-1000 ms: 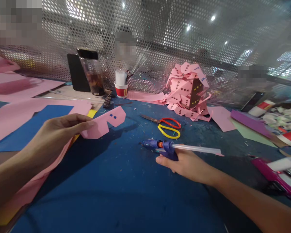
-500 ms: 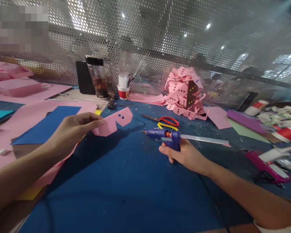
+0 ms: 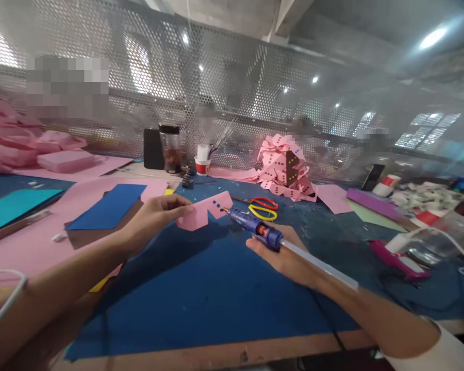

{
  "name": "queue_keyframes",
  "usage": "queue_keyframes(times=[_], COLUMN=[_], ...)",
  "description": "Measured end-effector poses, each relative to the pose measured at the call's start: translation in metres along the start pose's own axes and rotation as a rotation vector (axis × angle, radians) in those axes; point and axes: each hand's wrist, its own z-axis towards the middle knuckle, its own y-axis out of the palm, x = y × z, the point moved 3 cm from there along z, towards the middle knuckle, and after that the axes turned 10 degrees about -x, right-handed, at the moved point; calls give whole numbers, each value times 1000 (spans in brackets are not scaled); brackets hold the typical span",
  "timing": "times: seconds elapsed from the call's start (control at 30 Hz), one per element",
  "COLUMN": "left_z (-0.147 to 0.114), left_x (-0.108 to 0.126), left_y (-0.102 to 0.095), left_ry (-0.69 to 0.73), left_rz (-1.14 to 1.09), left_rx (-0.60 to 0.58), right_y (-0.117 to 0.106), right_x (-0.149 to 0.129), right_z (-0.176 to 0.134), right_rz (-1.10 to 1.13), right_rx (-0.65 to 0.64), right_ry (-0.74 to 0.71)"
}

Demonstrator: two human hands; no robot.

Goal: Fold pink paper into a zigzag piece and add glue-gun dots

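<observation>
My left hand (image 3: pixel 164 215) pinches the left end of a notched pink paper piece (image 3: pixel 195 216) and holds it above the blue table (image 3: pixel 201 299). Small dark blue squares show near the paper's right end. My right hand (image 3: pixel 282 255) is wrapped round a blue glue gun (image 3: pixel 251 224), with a long clear glue stick (image 3: pixel 320 263) poking out of its back. The gun's nozzle tip is at the right end of the paper, by the blue squares; whether it touches I cannot tell. Behind the gun lie scissors (image 3: pixel 265 208) with red and yellow handles.
A pink paper structure with dark dots (image 3: pixel 280 167) stands at the back. Left are blue sheets (image 3: pixel 110 206) on pink paper (image 3: pixel 27 242). A lidded drink cup (image 3: pixel 171 152) and a paper cup (image 3: pixel 203 166) stand behind. A magenta power strip (image 3: pixel 398 260) lies right, and a cord trails from the gun.
My view has tilted up and shifted left. The glue gun has come to the pink paper, its nozzle now at the paper's right end, and its back end has swung lower. Both hands keep their hold.
</observation>
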Motion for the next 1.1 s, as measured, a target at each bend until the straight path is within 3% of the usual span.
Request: queue_keyframes(times=[0.2,1.1], left_z=[0,-2], left_x=[-2,2], left_y=[2,3], left_ry=[7,-10], left_rz=[-23,-16], left_rx=[-49,-70], right_y=[3,7], right_x=[5,15], right_z=[1,2], right_rz=[1,-76], right_rx=[6,8], right_ry=[11,28])
